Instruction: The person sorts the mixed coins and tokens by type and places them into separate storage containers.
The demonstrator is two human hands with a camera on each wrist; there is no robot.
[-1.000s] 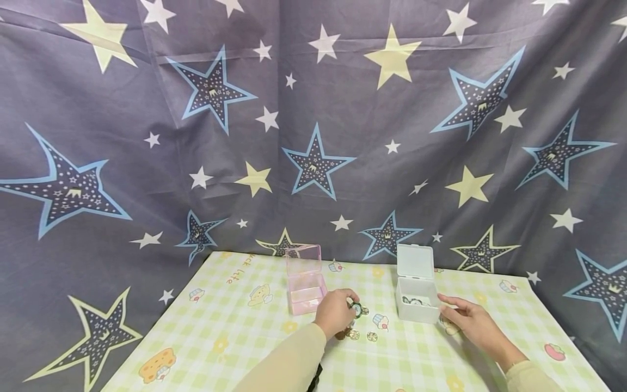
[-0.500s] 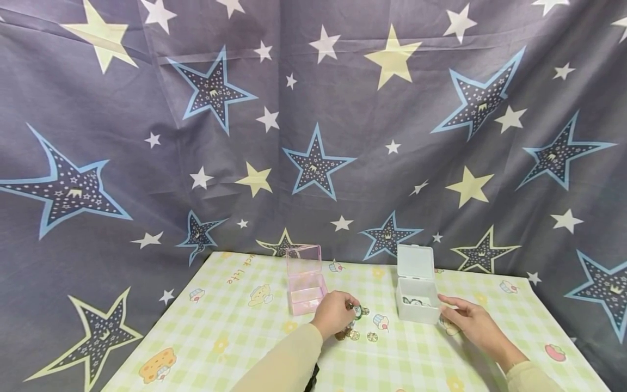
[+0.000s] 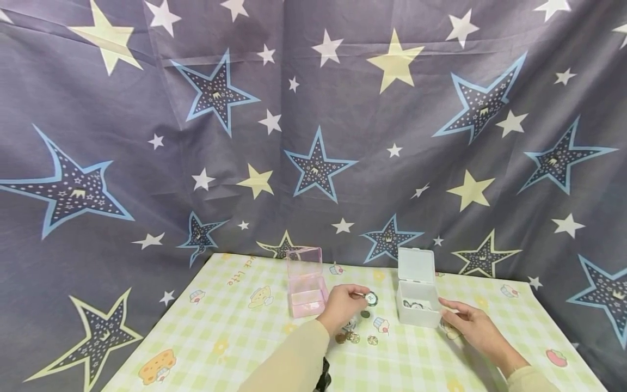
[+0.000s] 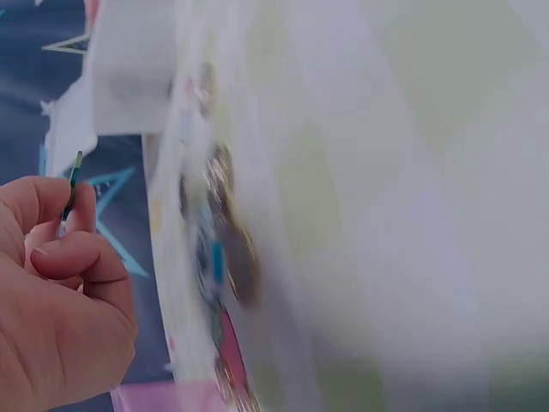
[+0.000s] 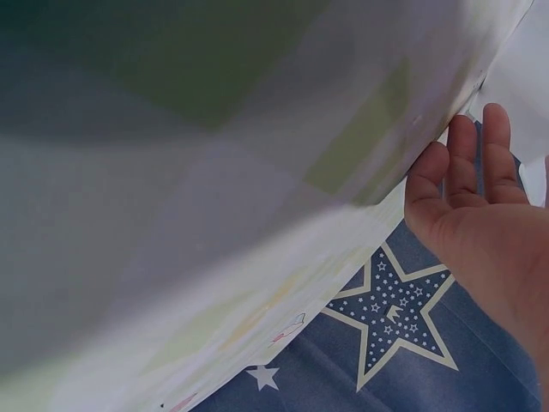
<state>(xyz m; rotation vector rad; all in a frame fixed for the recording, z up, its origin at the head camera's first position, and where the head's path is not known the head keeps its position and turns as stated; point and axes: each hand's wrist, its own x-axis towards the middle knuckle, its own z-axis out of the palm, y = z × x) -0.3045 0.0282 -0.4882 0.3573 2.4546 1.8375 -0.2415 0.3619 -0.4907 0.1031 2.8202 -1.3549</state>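
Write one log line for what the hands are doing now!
left hand: pinches round token, lifted | right hand: open, beside white box | pink box: lid up | coins: on table

Round green-white token (image 3: pixel 371 298) pinched above table

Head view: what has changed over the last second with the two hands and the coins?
The left hand, pinching a small round green-and-white token, has lifted it off the table and carried it toward the white box. The right hand stays beside that box, fingers straight. The pink box and the loose coins on the tablecloth have not moved.
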